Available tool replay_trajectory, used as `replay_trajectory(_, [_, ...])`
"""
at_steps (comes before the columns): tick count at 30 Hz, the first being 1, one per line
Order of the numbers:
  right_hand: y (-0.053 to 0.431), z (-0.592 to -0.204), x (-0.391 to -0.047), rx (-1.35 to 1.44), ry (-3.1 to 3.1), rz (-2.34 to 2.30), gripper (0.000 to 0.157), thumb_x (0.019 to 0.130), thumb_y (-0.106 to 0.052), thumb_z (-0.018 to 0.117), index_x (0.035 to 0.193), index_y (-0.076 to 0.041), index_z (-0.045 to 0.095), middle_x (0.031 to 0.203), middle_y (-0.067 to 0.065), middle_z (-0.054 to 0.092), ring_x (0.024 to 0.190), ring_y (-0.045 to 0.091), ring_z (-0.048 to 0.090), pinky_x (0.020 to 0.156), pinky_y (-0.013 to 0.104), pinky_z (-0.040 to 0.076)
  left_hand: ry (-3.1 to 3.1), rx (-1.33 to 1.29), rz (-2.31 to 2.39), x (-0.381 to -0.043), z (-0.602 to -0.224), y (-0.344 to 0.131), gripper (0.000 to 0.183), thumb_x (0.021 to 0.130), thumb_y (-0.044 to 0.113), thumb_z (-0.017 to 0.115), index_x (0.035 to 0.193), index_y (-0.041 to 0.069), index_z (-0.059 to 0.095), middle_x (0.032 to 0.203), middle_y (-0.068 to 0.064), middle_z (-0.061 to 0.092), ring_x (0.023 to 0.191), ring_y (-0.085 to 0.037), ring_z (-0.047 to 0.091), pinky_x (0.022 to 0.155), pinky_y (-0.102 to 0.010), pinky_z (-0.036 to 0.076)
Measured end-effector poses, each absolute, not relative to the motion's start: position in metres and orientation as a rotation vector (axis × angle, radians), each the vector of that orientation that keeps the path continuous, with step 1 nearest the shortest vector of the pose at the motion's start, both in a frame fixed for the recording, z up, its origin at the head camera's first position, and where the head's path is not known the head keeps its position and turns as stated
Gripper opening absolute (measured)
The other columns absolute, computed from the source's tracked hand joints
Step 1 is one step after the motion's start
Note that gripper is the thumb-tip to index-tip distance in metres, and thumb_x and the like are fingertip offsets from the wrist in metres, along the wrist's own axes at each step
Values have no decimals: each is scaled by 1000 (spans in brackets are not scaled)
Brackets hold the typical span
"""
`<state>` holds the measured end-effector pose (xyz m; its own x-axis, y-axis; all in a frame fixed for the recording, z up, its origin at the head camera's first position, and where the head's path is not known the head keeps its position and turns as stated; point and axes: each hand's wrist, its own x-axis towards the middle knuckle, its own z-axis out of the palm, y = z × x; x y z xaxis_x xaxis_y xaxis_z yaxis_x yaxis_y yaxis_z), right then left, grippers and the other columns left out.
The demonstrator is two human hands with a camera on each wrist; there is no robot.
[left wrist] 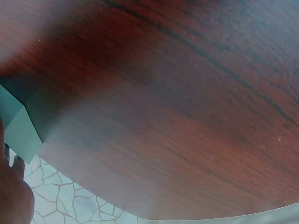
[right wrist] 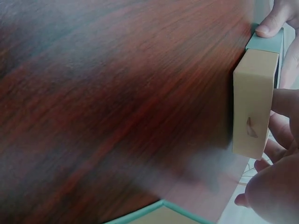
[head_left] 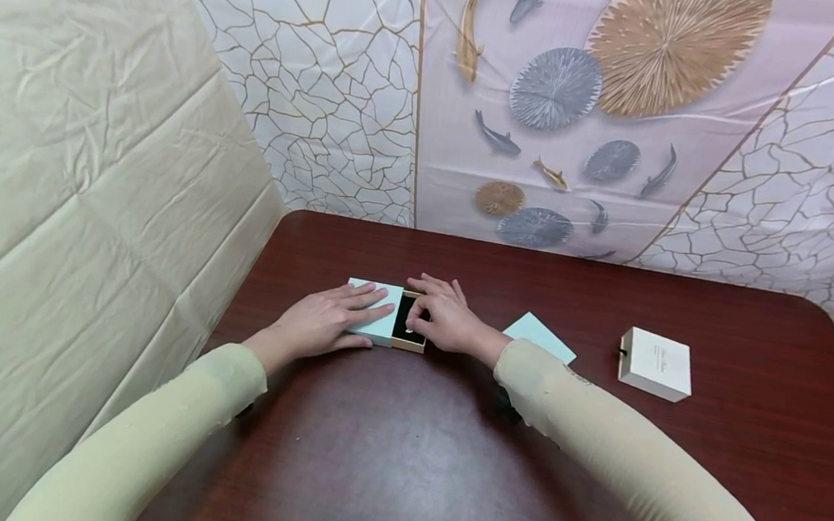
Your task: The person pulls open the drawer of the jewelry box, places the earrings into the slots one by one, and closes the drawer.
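A light blue box sleeve (head_left: 371, 335) lies on the table with its drawer (head_left: 409, 345) slid partly out to the right. The drawer has tan walls and a black lining. My left hand (head_left: 326, 317) rests on the sleeve's top, fingers straight and spread. Over the open drawer, my right hand (head_left: 449, 317) has thumb and index finger curled together at a small shiny thing (head_left: 409, 330), too small to identify. In the right wrist view the drawer's end wall (right wrist: 254, 102) shows a small tab, with the right fingers reaching over its edge.
A light blue square piece (head_left: 540, 336) lies beside the right forearm, partly hidden by it. Farther right sits a white box (head_left: 655, 364) with printed lettering and a dark tab. The dark red wooden table (head_left: 401, 441) meets draped walls at the left and back.
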<state>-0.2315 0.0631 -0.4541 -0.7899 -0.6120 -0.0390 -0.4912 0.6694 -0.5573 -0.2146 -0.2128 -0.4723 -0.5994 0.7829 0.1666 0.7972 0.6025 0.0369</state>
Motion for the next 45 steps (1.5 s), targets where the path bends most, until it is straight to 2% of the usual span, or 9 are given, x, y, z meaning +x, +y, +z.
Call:
replay_trajectory(7, [61, -452, -231, -922, 2720, -735, 15, 102, -18, 73, 87, -16, 77, 166, 16, 46, 162, 36, 24, 127, 72, 3, -2675, -1344, -172, -214, -473, -212, 64, 102, 41, 74, 159, 19, 55, 163, -10, 50, 151, -29, 48, 123, -46, 40])
replay_trajectory(24, [58, -454, -232, -962, 2861, -639, 17, 97, -20, 80, 82, -17, 74, 157, 13, 56, 157, 35, 36, 127, 71, 11, -2690, -1343, -162, -214, -471, -212, 64, 102, 42, 73, 159, 19, 54, 164, -10, 50, 152, -29, 47, 124, -46, 39])
replay_trajectory(34, [61, -447, -232, -959, 2836, -664, 13, 97, -20, 81, 84, -16, 77, 160, 13, 53, 158, 36, 33, 129, 69, 8, -2688, -1342, -154, -215, -471, -212, 64, 102, 42, 73, 159, 19, 54, 164, -9, 50, 152, -28, 47, 123, -46, 40])
replay_trajectory(45, [63, -448, -232, -967, 2848, -624, 13, 95, -21, 83, 84, -17, 76, 158, 13, 55, 158, 35, 33, 129, 69, 10, -2695, -1337, -154, -213, -469, -211, 64, 102, 41, 74, 159, 19, 55, 163, -10, 51, 151, -29, 48, 123, -45, 41])
